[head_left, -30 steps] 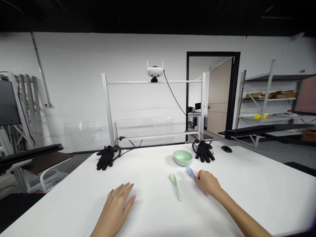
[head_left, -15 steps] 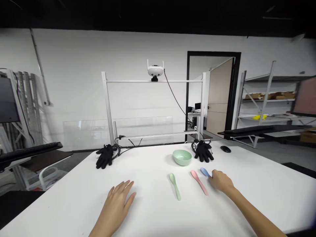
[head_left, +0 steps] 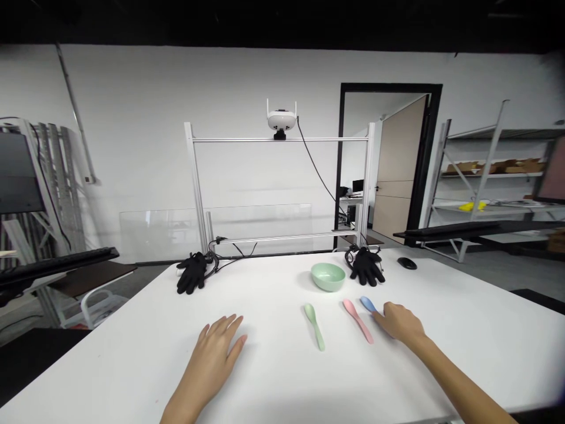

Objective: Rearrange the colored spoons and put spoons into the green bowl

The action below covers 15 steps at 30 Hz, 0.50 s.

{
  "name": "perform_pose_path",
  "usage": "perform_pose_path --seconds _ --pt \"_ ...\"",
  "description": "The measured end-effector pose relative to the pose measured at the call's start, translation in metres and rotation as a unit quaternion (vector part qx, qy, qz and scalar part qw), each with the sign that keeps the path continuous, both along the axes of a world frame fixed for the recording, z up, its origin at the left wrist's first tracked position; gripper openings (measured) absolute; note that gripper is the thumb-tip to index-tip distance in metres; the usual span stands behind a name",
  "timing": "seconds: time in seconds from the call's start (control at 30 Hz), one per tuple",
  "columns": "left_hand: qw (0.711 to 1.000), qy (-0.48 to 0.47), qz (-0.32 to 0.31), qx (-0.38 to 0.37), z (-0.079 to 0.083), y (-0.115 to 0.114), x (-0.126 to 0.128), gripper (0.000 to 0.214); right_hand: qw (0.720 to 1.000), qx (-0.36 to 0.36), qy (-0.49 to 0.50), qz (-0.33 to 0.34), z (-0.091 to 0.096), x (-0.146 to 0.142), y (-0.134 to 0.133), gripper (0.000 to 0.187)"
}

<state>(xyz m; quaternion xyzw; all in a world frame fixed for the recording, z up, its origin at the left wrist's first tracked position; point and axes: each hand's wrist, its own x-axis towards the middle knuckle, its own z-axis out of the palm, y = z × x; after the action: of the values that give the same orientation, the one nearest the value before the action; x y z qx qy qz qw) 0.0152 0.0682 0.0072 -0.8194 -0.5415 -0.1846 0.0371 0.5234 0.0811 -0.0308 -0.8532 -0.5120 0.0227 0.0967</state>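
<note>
Three plastic spoons lie side by side on the white table [head_left: 282,377]: a green spoon [head_left: 315,326], a pink spoon [head_left: 358,320] and a blue spoon [head_left: 367,304]. My right hand [head_left: 401,323] lies over the blue spoon's handle, its fingers curled on it; only the spoon's bowl end shows. My left hand [head_left: 214,353] rests flat on the table to the left, fingers stretched out, holding nothing. A pale green bowl [head_left: 328,276] stands just behind the spoons.
Two black gloves lie at the back of the table, the left glove [head_left: 192,272] and the right glove [head_left: 366,266], with cables beside them. A computer mouse [head_left: 406,263] sits at the far right. An aluminium frame [head_left: 282,139] carrying a white camera [head_left: 281,119] stands behind the table.
My right hand slid the blue spoon to the right, away from the pink spoon, which now lies uncovered. My left hand stayed flat. The view shifted slightly.
</note>
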Motion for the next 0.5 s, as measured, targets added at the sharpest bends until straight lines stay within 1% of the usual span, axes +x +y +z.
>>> perform_pose_path --seconds 0.1,0.17,0.3,0.37,0.43,0.5 --pt "1.000 -0.006 0.000 -0.002 0.005 -0.002 0.003 0.053 1.000 0.024 -0.001 0.012 0.010 -0.008 -0.005 0.047" --pt "1.000 -0.011 -0.001 -0.003 0.007 -0.002 0.004 0.053 0.998 0.046 0.000 0.029 0.020 -0.017 -0.008 0.047" --pt "1.000 -0.006 0.003 -0.012 0.010 -0.001 0.006 0.055 0.992 0.082 0.013 0.092 0.042 -0.045 -0.019 0.043" --pt "1.000 0.000 0.004 -0.016 0.010 -0.001 0.007 0.055 0.987 0.102 0.023 0.122 0.051 -0.061 -0.025 0.043" --pt "1.000 0.003 0.004 -0.018 0.010 -0.001 0.008 0.055 0.980 0.128 0.034 0.148 0.056 -0.076 -0.031 0.047" --pt "1.000 0.000 0.002 -0.017 0.008 -0.002 0.009 0.055 0.972 0.151 0.038 0.175 0.056 -0.088 -0.035 0.048"
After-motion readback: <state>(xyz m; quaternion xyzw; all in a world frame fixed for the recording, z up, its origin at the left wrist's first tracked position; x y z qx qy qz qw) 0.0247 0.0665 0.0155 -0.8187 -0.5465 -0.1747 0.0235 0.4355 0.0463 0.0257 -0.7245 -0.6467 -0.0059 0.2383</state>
